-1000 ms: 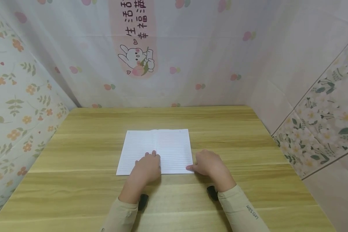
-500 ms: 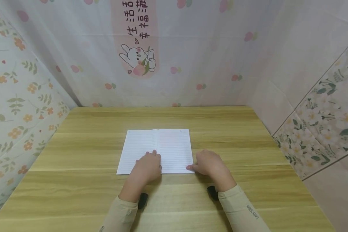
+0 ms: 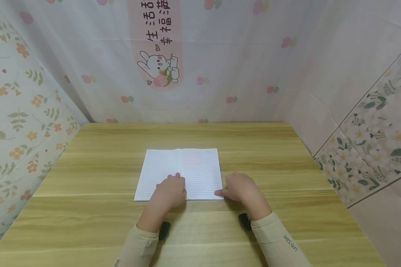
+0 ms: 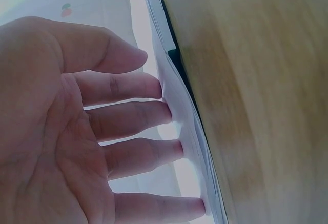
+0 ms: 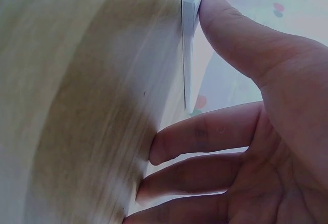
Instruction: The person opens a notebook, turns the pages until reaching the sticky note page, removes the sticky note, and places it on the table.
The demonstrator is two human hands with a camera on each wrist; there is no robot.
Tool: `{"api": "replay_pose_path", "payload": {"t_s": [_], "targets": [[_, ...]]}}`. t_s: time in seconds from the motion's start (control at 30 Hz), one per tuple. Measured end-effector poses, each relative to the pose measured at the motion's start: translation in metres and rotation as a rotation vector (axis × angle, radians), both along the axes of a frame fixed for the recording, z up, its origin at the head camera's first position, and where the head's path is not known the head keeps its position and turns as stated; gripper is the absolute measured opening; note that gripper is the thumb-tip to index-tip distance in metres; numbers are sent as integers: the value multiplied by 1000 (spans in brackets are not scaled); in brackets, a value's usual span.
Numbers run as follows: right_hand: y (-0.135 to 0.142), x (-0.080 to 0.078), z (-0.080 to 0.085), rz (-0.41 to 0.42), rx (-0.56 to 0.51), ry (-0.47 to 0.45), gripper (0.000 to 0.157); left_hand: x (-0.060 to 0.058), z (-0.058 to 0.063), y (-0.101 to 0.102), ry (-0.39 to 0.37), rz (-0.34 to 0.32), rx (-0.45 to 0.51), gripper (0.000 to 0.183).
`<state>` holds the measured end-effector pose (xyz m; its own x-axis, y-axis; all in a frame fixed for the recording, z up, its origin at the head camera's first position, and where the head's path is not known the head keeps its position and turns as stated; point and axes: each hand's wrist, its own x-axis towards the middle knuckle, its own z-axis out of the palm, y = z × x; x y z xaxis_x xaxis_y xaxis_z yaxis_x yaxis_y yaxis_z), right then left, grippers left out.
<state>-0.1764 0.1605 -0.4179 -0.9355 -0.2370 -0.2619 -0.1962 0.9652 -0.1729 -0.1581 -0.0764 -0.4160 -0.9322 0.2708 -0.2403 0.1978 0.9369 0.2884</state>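
An open notebook (image 3: 200,174) with lined white pages lies flat on the wooden table. My left hand (image 3: 168,191) rests on its left page near the middle fold; in the left wrist view the fingers (image 4: 138,119) are nearly straight and spread, their tips pressing the paper. At the lower right corner, the thumb of my right hand (image 3: 238,187) lies on the right page. The right wrist view shows that thumb (image 5: 230,24) on top of the notebook's edge (image 5: 189,44), while the other fingers (image 5: 205,131) stand extended with their tips on the table beside it.
The wooden table (image 3: 97,178) extends around the notebook on all sides. A printed curtain (image 3: 220,66) hangs behind the far edge, with patterned cloth (image 3: 20,129) at the left and floral panels (image 3: 371,148) at the right. Small black devices (image 3: 164,230) sit under both wrists.
The head view has shifted very slightly. Both hands and the notebook stay in place.
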Motion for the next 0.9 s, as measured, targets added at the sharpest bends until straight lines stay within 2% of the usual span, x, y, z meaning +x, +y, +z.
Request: {"api": "replay_pose_path", "payload": {"t_s": [0.57, 0.9], "targets": [[-2, 2, 6, 0, 6, 7, 58, 0, -1, 0, 16, 7, -3, 40], [-4, 1, 0, -16, 20, 18, 62, 1, -4, 2, -3, 59, 13, 76]]}}
